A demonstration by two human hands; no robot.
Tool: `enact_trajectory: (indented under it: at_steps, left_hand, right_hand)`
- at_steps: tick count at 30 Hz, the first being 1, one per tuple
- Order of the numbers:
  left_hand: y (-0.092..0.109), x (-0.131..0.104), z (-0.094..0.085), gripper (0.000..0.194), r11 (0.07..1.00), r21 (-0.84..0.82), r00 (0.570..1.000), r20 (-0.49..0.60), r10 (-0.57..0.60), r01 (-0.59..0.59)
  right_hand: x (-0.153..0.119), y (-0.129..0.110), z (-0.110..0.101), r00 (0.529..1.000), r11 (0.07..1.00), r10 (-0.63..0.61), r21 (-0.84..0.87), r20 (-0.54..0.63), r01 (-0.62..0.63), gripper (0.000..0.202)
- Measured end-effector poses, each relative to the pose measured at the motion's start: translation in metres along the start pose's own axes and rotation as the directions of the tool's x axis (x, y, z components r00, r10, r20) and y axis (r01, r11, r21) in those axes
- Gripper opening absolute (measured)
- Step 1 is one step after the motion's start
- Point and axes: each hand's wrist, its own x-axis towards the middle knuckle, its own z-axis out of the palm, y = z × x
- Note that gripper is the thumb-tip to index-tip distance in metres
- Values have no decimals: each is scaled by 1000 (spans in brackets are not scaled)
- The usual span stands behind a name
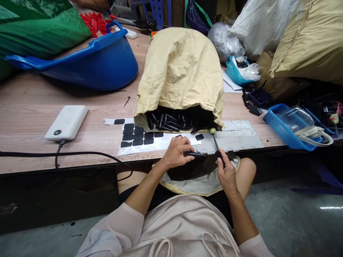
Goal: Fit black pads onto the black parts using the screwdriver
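A dark cylindrical part [197, 155] is pinched in the fingers of my left hand [177, 151], just over the table's front edge. My right hand [227, 172] is closed round the dark handle of a slim tool [215, 142] with a round yellow-green tip pointing away from me. Beyond both hands lies a tan sack [182, 71], its mouth facing me and full of black cylindrical parts [171, 121]. To the left of my left hand, black rounded-square stickers [138, 139] sit on a white sheet [160, 140]. An open sack [193, 186] rests on my lap.
A blue basin [102, 64] stands at the back left, with a white power bank [66, 122] and black cable [88, 153] nearer me. On the right are a blue basket [284, 132] holding a clear container and small black parts [252, 107]. Large bags fill the back right.
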Motion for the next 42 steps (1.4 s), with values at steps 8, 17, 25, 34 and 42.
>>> enact_trajectory:
  at_steps: [8, 17, 25, 34, 42]
  left_hand:
    - [0, -12, 1, 18, 992, 71, 992, 78, 95, -100]
    - [2, -32, 9, 21, 958, 199, 976, 107, 191, -209]
    - [-6, -17, -13, 19, 986, 148, 980, -196, -45, 75]
    - [-45, 0, -62, 26, 804, 382, 868, -392, -305, 456]
    - [-39, 1, -63, 20, 775, 447, 887, -334, -318, 446]
  right_hand:
    - [0, 0, 1, 1000, 1000, 3, 18, -6, -3, 48]
    - [-1, -2, 1, 1000, 999, 24, 24, -4, -24, 48]
    - [0, -1, 2, 1000, 1000, 4, 25, -4, -4, 49]
    - [0, 0, 3, 1000, 999, 5, 32, -13, -5, 48]
    - [0, 0, 3, 1000, 999, -4, 37, -13, 5, 49]
